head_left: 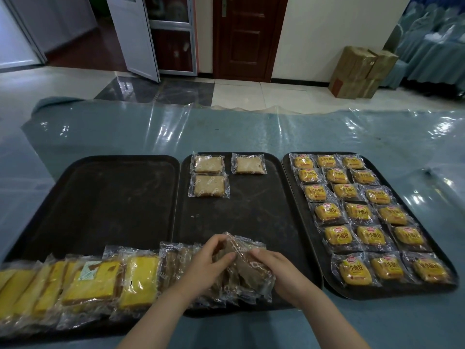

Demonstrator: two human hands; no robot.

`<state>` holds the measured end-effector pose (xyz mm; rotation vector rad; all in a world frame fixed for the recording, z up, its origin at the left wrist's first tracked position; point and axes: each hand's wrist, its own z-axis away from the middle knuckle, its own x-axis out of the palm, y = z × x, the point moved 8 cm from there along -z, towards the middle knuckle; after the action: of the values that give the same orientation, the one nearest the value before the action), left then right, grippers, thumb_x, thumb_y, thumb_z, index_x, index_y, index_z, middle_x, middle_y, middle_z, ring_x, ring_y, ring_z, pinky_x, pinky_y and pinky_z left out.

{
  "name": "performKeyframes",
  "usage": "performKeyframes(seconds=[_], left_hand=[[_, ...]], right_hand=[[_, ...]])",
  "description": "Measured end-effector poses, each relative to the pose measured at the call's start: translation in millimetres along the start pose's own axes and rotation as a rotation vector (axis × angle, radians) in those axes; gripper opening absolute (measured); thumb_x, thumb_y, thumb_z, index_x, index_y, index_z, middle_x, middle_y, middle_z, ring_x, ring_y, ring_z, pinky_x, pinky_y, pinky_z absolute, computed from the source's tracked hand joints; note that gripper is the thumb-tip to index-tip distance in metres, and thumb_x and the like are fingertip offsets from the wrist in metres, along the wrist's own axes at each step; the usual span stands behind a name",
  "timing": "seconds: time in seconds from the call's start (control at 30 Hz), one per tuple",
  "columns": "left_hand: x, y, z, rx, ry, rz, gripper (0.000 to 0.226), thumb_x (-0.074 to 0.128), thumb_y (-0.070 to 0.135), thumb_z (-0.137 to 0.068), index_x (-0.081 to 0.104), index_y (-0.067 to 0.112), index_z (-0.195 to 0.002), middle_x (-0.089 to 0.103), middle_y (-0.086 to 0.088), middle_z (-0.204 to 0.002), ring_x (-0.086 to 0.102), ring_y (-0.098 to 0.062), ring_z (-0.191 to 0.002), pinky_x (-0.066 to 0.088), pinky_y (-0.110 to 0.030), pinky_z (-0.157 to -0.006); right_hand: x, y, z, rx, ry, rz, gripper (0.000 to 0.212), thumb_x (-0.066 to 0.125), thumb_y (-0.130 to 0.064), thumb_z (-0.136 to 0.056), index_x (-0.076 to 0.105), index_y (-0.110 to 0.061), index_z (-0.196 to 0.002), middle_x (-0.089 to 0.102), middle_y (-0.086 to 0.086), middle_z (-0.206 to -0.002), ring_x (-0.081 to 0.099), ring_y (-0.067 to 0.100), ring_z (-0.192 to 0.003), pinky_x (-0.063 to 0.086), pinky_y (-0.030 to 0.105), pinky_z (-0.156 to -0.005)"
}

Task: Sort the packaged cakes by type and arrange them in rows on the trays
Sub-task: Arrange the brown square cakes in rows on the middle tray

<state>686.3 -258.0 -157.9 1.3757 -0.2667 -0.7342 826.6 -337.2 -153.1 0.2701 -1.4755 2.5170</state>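
- Nearest, both hands meet over the front of the middle tray (251, 210). The left hand (210, 260) and the right hand (274, 268) each curl fingers round one clear-wrapped brown cake (241, 255), lifted just above a stack of the same brown cakes (226, 285).
- To the left, a row of yellow cakes (95, 280) in clear wrappers leans like fallen dominoes along the front edge of the left tray (105, 197), running out of view at the left. The rest of this tray shows bare dark surface.
- More brown cakes stand on edge between the yellow row and the hands.
- At the far end of the middle tray lie three pale cakes (208, 177), flat: two side by side in the back row, one in front of the left one.
- The right tray (286, 197) holds buns (362, 212) in yellow printed packs, three across and six rows deep, filling it.
- All three dark trays sit edge to edge on a table (226, 129) under shiny clear plastic.
- Beyond, on the tiled floor, cardboard boxes (359, 71) stand by the wall, right of a dark door (246, 36).
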Motion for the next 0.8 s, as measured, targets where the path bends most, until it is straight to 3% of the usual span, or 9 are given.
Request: performKeyframes(seconds=[0.13, 0.27, 0.37, 0.53, 0.63, 0.8], left_hand=[[-4, 1, -2, -0.019, 0.072, 0.016, 0.012, 0.065, 0.030, -0.093, 0.058, 0.030, -0.103, 0.063, 0.013, -0.088, 0.062, -0.001, -0.084, 0.049, -0.019, -0.073], [-14, -8, -8, -0.061, 0.136, 0.006, 0.012, 0.065, 0.040, -0.092, 0.057, 0.034, -0.097, 0.065, -0.003, -0.093, 0.066, -0.019, -0.086, 0.057, -0.040, -0.074], [-16, -11, -12, -0.093, 0.184, 0.002, 0.011, 0.064, 0.041, -0.092, 0.056, 0.033, -0.095, 0.064, -0.007, -0.094, 0.065, -0.022, -0.086, 0.055, -0.042, -0.076], [-14, -16, -19, -0.204, 0.235, 0.033, 0.023, 0.057, 0.051, -0.093, 0.056, 0.029, -0.100, 0.068, -0.005, -0.100, 0.066, -0.019, -0.091, 0.057, -0.041, -0.083], [-16, -17, -27, -0.235, 0.275, 0.071, 0.024, 0.054, 0.051, -0.095, 0.053, 0.027, -0.102, 0.066, -0.004, -0.104, 0.064, -0.018, -0.094, 0.054, -0.043, -0.088], [-15, -12, -39, -0.242, 0.253, 0.060, 0.027, 0.052, 0.048, -0.097, 0.052, 0.024, -0.108, 0.063, 0.001, -0.102, 0.062, -0.013, -0.092, 0.051, -0.032, -0.075]], right_hand=[[1, 1, -3, -0.012, 0.016, -0.180, 0.059, 0.037, -0.049, -0.103, 0.063, -0.002, -0.128, 0.063, 0.025, -0.128, 0.059, 0.038, -0.123, 0.040, 0.052, -0.110], [-13, 4, -7, -0.027, 0.133, -0.352, 0.071, 0.033, -0.057, -0.098, 0.059, 0.003, -0.126, 0.066, 0.025, -0.123, 0.064, 0.037, -0.115, 0.050, 0.049, -0.096], [-21, 8, -8, -0.042, 0.205, -0.345, 0.061, 0.042, -0.053, -0.095, 0.060, -0.001, -0.123, 0.067, 0.022, -0.121, 0.066, 0.034, -0.112, 0.053, 0.044, -0.090], [-27, 18, -10, -0.073, 0.290, -0.191, 0.034, 0.063, -0.021, -0.095, 0.059, -0.002, -0.123, 0.069, 0.021, -0.117, 0.069, 0.031, -0.101, 0.057, 0.044, -0.089], [-29, 26, -14, -0.049, 0.353, -0.120, 0.026, 0.066, -0.012, -0.094, 0.062, -0.006, -0.119, 0.071, 0.020, -0.110, 0.071, 0.035, -0.097, 0.058, 0.047, -0.089], [-35, 25, -26, -0.045, 0.389, -0.131, 0.022, 0.066, -0.007, -0.093, 0.062, 0.000, -0.114, 0.073, 0.020, -0.101, 0.072, 0.035, -0.088, 0.060, 0.044, -0.084]])
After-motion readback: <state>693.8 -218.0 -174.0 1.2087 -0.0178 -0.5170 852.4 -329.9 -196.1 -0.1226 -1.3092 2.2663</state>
